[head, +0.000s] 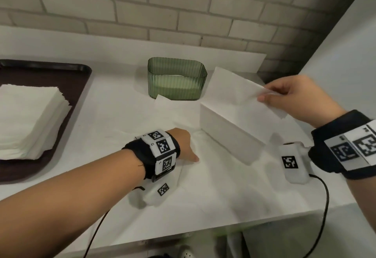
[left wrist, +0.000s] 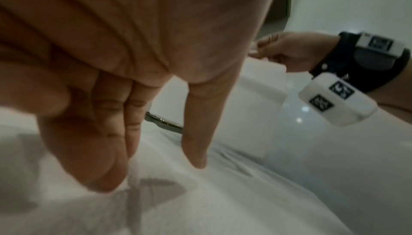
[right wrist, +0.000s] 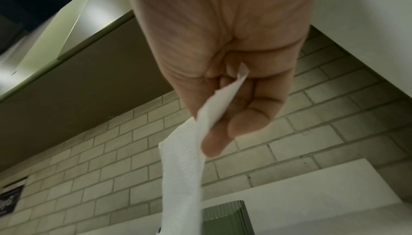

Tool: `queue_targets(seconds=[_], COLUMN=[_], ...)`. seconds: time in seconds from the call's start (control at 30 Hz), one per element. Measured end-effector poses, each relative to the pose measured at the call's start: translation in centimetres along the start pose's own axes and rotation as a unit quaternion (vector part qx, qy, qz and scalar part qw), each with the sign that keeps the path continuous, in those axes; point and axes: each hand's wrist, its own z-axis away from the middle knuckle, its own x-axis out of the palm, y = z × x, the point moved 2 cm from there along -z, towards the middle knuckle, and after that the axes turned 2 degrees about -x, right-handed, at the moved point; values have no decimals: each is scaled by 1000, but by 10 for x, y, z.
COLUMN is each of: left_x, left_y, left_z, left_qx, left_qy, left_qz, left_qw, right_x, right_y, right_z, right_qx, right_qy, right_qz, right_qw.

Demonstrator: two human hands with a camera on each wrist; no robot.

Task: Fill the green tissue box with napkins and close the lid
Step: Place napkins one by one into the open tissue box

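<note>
The ribbed translucent green tissue box [head: 177,78] is sitting lidless toward the far side of the white counter [head: 213,196], a low layer of white showing inside. Just near of it, the right hand [head: 293,96] is pinching the edge of a large white paper napkin [head: 234,113] and lifting it into a fold, while the left hand [head: 183,143] is pressing flat, fingers straight, on the spread part. Folding looks underway; next, crease it and drop it in. More napkins are waiting stacked [head: 30,119] on the dark tray [head: 77,78] at left.

I think I work in a canteen or café service corner. I see a white counter [head: 203,186], a pale brick wall [head: 183,13] and a dark serving tray [head: 61,70] with stacked napkins [head: 28,119].
</note>
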Motion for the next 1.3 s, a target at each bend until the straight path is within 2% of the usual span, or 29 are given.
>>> queue_targets(seconds=[0.13,0.3,0.47,0.6,0.73,0.83,1.0,1.17,1.3], left_x=[2,5,1,-5,-12,-21,-30,-28,-21], left_y=[14,21,17,8,-10,-26,-55,-85,-99], left_z=[-7,-14,-18,-12,2,21,57,85,99], left_qx=[-26,-62,-94,-102,-93,-80,-92,-105,-108], left_qy=[-10,4,-10,23,73,132,214,229,226], left_qz=[-31,-16,45,133,284,353,415,513,577], left_qw=[999,998,995,986,952,923,879,821,777], right_x=[-13,-24,-15,-4,-3,-6,8,34,44], right_y=[6,15,31,40,29,8,-24,-41,-43], right_z=[-9,-36,-77,-120,-162,-190,-222,-227,-226], right_qx=[11,30,54,59,42,-10,-84,-156,-186], right_qy=[29,10,-48,-37,-5,12,0,-10,39], right_qz=[-88,-210,-267,-285,-321,-330,-269,-220,-206], right_qw=[996,977,961,956,946,944,960,963,960])
